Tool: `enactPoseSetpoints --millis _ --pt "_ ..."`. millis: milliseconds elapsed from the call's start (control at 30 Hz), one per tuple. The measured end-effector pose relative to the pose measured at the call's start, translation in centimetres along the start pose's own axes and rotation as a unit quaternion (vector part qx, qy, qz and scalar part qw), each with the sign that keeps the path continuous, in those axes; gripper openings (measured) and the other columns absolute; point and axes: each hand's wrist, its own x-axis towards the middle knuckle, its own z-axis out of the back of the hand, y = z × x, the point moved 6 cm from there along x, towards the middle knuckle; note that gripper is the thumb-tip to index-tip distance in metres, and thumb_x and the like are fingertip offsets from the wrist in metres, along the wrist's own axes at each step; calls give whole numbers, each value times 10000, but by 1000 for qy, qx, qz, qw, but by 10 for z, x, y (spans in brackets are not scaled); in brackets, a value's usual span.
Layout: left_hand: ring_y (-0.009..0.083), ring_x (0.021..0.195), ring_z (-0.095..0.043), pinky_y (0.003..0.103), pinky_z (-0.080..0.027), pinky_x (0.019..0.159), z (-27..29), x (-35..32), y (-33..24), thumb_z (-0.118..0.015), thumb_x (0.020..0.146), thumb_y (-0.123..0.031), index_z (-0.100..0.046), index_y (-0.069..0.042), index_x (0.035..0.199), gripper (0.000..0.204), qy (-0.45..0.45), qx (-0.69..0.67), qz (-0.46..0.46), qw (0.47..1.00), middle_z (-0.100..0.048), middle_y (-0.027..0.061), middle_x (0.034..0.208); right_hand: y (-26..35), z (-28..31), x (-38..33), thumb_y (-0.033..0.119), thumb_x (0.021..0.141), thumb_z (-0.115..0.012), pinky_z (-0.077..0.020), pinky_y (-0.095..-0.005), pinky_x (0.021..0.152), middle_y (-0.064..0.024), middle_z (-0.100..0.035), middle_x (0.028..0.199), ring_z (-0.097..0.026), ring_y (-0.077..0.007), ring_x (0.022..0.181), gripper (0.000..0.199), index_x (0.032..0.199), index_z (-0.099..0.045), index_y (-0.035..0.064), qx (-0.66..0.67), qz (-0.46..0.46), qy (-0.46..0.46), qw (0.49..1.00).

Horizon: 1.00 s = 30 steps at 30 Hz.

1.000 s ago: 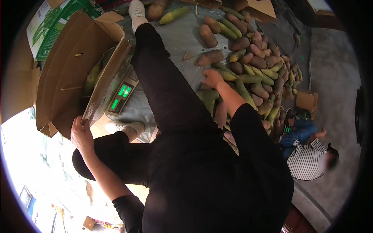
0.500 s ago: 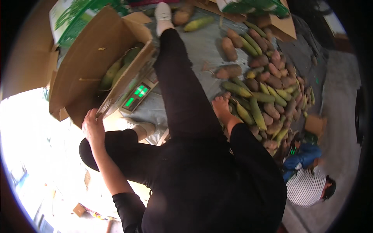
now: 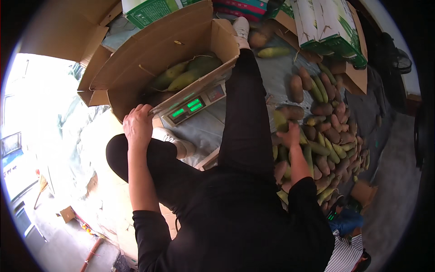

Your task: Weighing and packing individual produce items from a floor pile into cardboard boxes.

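My left hand [image 3: 138, 127] is closed over the near rim of an open cardboard box [image 3: 131, 59]. Inside the box lie several long green radishes [image 3: 186, 79], some with thin root tails. The box rests on or against a digital scale [image 3: 189, 108] with a lit green display; its base is partly hidden. To the right, my right hand [image 3: 291, 136] is above the pile, its fingers closed round one end of a green radish [image 3: 280, 120], slightly blurred. Below and beside it spreads a heap of green radishes [image 3: 333, 152] and reddish-brown, potato-like roots [image 3: 322, 164].
My outstretched leg [image 3: 247, 104] lies between box and pile on a grey sheet [image 3: 210, 129]. Green-and-white cartons [image 3: 328, 27] stand at the far right, another carton [image 3: 149, 11] behind the box. A person in a striped top [image 3: 346, 254] is at the lower right.
The view has swung, moving the scene rightward and downward. My right hand has come up from the pile with a green radish. My left hand remains on the box rim.
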Motion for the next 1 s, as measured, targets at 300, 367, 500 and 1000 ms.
enactPoseSetpoints --millis 300,367,500,1000 --pt "244 805 -581 379 -426 700 0 -3 2 -567 751 -91 -626 -114 810 87 -38 0 -17 999 -585 44 771 186 199 36 121 566 -771 -389 -398 872 -149 -479 1094 -458 -338 1036 678 1179 -491 46 149 272 -252 917" --pt "245 803 -583 382 -427 697 0 -4 2 -568 756 -99 -620 -110 802 70 -44 9 -24 999 -586 45 772 241 234 18 116 569 -768 -397 -395 877 -135 -485 1102 -458 -326 1046 658 1173 -510 76 165 328 -273 889" --pt "248 804 -583 383 -428 697 -2 -4 4 -576 754 -98 -613 -106 795 56 -50 10 -22 998 -585 47 773 325 258 -2 119 567 -773 -412 -386 872 -90 -507 1088 -476 -295 1035 627 1147 -537 117 161 442 -275 838" --pt "244 857 -584 385 -437 722 1 -7 8 -624 730 -104 -612 -112 856 127 -34 15 -13 999 -596 42 815 336 197 23 175 660 -726 -468 -378 741 -76 -577 937 -560 -264 892 387 1023 -603 122 175 458 -290 822"
